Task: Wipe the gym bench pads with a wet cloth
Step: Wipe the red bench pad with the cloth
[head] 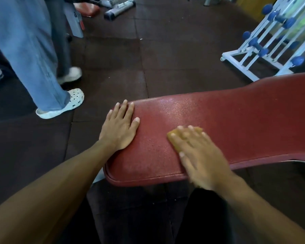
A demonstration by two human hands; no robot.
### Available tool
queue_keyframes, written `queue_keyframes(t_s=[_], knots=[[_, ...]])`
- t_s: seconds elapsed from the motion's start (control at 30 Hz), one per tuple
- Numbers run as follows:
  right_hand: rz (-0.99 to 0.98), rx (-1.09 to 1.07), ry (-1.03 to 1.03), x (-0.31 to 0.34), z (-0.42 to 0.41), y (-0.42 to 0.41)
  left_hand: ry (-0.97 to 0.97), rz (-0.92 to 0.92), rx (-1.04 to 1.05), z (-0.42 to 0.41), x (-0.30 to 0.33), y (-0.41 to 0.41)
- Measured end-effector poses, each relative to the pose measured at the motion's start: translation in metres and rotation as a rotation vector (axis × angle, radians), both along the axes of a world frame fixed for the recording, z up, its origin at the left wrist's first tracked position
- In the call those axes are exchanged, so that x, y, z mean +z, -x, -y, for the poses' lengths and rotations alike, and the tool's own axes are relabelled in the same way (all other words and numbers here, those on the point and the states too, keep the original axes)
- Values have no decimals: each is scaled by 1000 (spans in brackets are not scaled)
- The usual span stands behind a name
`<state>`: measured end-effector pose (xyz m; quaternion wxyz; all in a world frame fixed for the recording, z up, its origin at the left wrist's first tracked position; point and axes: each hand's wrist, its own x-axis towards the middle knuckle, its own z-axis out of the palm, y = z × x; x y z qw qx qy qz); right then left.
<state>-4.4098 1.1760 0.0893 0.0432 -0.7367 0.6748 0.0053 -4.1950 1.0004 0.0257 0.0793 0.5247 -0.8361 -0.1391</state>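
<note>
A red padded bench pad point(236, 124) runs from the lower centre to the right edge, its surface glistening with wet patches. My left hand point(121, 126) lies flat, fingers spread, on the pad's left end and holds nothing. My right hand point(199, 154) presses flat on a yellowish-brown cloth point(176, 138) on the pad's near side; only the cloth's far and left edges show past my fingers. The right hand is blurred.
A person in wide blue trousers point(30, 50) and white perforated clogs point(63, 106) stands on the dark rubber floor at left. A white rack with blue dumbbells point(271, 37) stands at the upper right. A red pad point(86, 8) and grey equipment point(120, 8) lie at the top.
</note>
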Motion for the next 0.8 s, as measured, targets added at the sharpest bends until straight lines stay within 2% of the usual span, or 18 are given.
queue_keyframes(t_s=[0.13, 0.23, 0.33, 0.43, 0.53, 0.67, 0.73, 0.8], knots=[[-53, -301, 16, -1, 31, 56, 12, 5, 1, -1, 0, 1], [-48, -381, 63, -5, 70, 43, 10, 9, 3, -1, 0, 2], [-59, -206, 81, -9, 70, -13, 14, 5, 0, -1, -1, 1], [1, 20, 43, -10, 25, -63, 18, -6, -5, 1, -3, -1], [30, 56, 11, -8, -19, -40, 8, -7, -3, 2, -6, -3], [-42, -249, 49, 1, -23, 59, 23, -10, -10, 3, -7, -1], [-38, -423, 31, 5, -1, 99, 29, -12, -13, 3, -7, -1], [-14, -496, 9, 6, 30, 113, 28, -6, -13, 3, -7, -1]])
